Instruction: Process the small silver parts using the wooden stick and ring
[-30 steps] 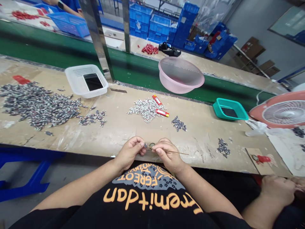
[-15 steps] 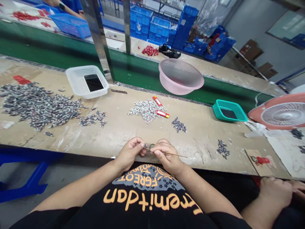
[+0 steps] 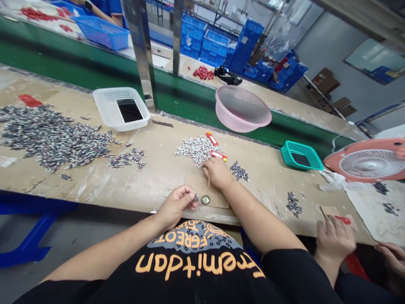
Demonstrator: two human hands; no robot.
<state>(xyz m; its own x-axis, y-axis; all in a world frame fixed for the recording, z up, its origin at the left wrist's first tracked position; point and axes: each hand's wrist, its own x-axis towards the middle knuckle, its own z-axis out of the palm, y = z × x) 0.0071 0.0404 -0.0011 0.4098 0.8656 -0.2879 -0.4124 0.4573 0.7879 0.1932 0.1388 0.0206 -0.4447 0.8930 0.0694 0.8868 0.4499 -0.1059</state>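
Note:
My left hand (image 3: 179,203) is closed near the table's front edge, pinching a small dark grey part (image 3: 196,197) between thumb and fingertips. Just right of it a bottle cap (image 3: 205,199) lies on a flat piece of board, its inside facing up. My right hand (image 3: 218,172) reaches forward to the pile of small white-and-dark pieces (image 3: 194,148), fingertips at its near edge. A thin brown stick (image 3: 209,180) pokes out below its curled fingers. Whether those fingertips also grip a piece is hidden. Two red-and-yellow packets (image 3: 218,156) rest against the pile, and small grey parts (image 3: 239,171) lie to the right.
A large heap of grey-and-white parts (image 3: 57,137) covers the left. Behind are a white basket (image 3: 106,114) with a phone, a pink basin (image 3: 243,120) and a metal post (image 3: 139,55). Rightward stand a green tray (image 3: 286,157) and a fan (image 3: 370,158). A co-worker's hand (image 3: 335,240) is nearby.
My right hand has left my left hand and moved forward to the white pile, carrying the stick. The bottle cap is now uncovered. My left hand stays put. The co-worker's hand has shifted left.

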